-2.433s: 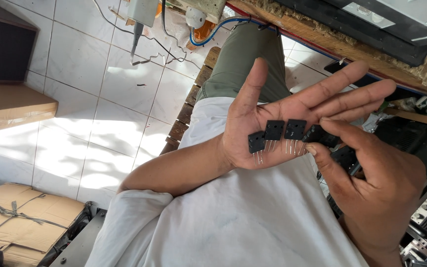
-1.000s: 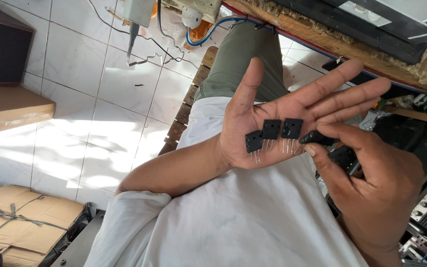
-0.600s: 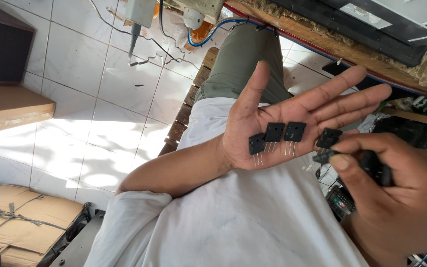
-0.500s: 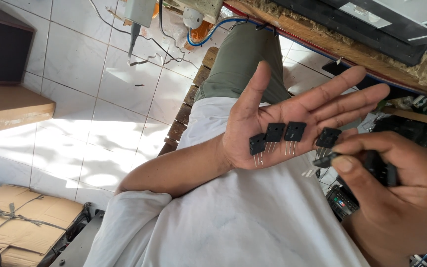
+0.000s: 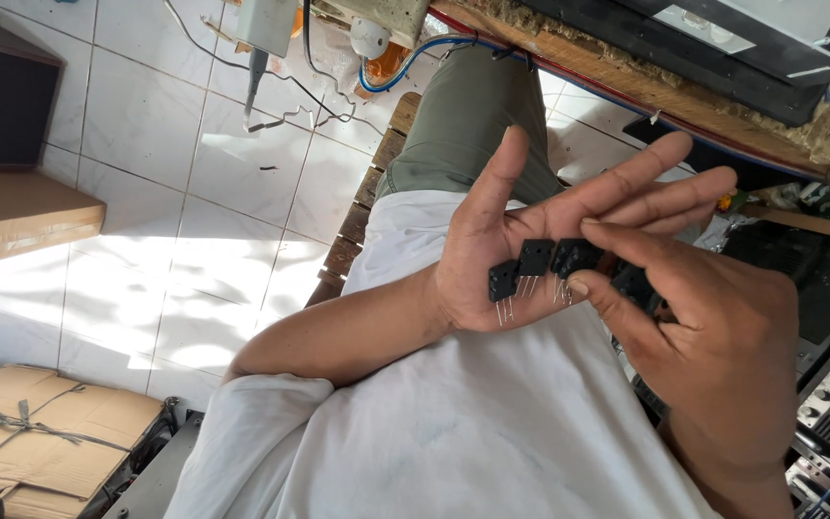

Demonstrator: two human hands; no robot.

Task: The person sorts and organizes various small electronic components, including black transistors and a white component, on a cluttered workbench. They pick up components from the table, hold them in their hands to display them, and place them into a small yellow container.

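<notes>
Since half a second ago, my right hand (image 5: 722, 346) has swung back in over my left palm, and the fourth black part it had been carrying clear of the row now sits close against the other three.

Largest first: white floor tiles (image 5: 136, 163) fill the left of the view, sunlit, with a flattened cardboard box (image 5: 40, 432) tied with string at the lower left and a wooden shelf edge (image 5: 12, 216) above it. My white shirt (image 5: 453, 432) takes up the lower middle and my olive trouser leg (image 5: 463, 125) runs up toward a tangle of blue and orange wires (image 5: 396, 67). A rough wooden desk (image 5: 646, 77) crosses the top right, with black equipment cases on it.

My left hand (image 5: 530, 240) lies palm up with its fingers stretched flat and apart, thumb raised, so it serves as a tray: nothing is gripped, the parts simply rest there. Three power transistors (image 5: 535, 259), flat black packages with thin metal leads pointing down toward my wrist, lie side by side along the base of the fingers, lined up the same way, I think so they can be compared or counted.

My right hand's thumb and forefinger are pinched on a fourth transistor (image 5: 631, 282) just beside the row; most of its body is hidden under my fingers.
</notes>
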